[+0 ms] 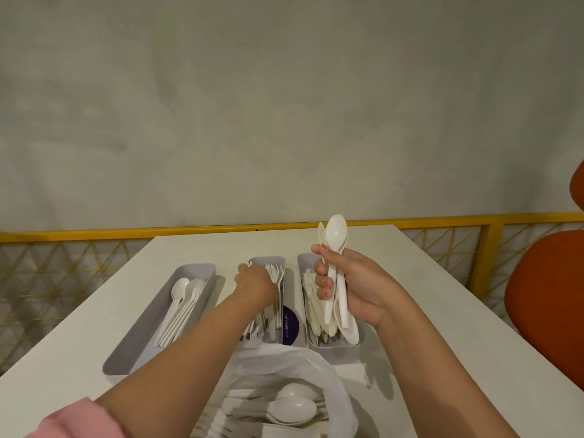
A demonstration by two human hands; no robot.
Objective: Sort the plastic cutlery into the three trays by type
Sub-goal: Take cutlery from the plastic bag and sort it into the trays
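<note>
Three grey trays lie side by side on the white table. The left tray (132, 349) holds white spoons (178, 306). The middle tray (267, 260) holds white forks (276, 273), and my left hand (254, 284) reaches into it over the forks; whether it grips one I cannot tell. The right tray (304, 260) holds white knives (313, 308). My right hand (350, 286) is raised above the right tray, shut on a bundle of white cutlery (336, 273) with a spoon bowl on top. Near me a clear plastic bag (284, 387) holds more mixed cutlery.
An orange chair (550, 298) stands at the table's right side. A yellow railing (94, 235) with mesh runs behind the table's far edge, before a grey wall. A purple label (290, 325) lies in the middle tray.
</note>
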